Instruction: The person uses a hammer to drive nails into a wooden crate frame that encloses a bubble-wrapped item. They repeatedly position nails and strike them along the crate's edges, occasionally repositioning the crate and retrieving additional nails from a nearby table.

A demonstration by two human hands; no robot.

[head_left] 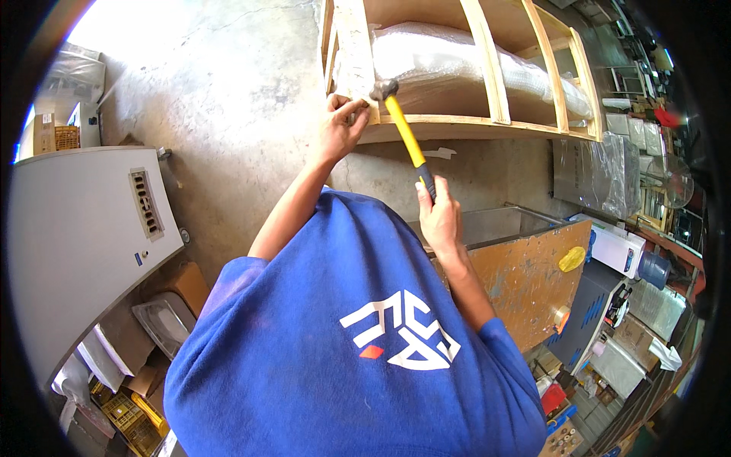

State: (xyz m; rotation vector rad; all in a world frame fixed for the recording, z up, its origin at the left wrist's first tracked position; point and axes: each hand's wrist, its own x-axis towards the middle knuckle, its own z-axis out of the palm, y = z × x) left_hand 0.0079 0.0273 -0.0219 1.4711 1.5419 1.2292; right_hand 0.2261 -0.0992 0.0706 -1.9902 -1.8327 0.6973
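My right hand [439, 215] has a closed grip low on the yellow-handled hammer [402, 126], its head at the wooden crate frame [499, 84]. My left hand [341, 122] pinches something small there — a nail, I'd guess, though I can't see it. Any glancing blow would likely catch those fingers — they're touching the strike point.

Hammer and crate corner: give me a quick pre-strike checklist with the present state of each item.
1. Right hand grips the hammer on its black handle end: ok.
2. Hammer head sits at the wooden crate frame corner: ok.
3. Left hand fingers clear of the head: not ok, they pinch right beside it.
4. Nail upright under the fingers: cannot tell, hidden.
5. Wrapped load behind the slats away from the strike point: ok.
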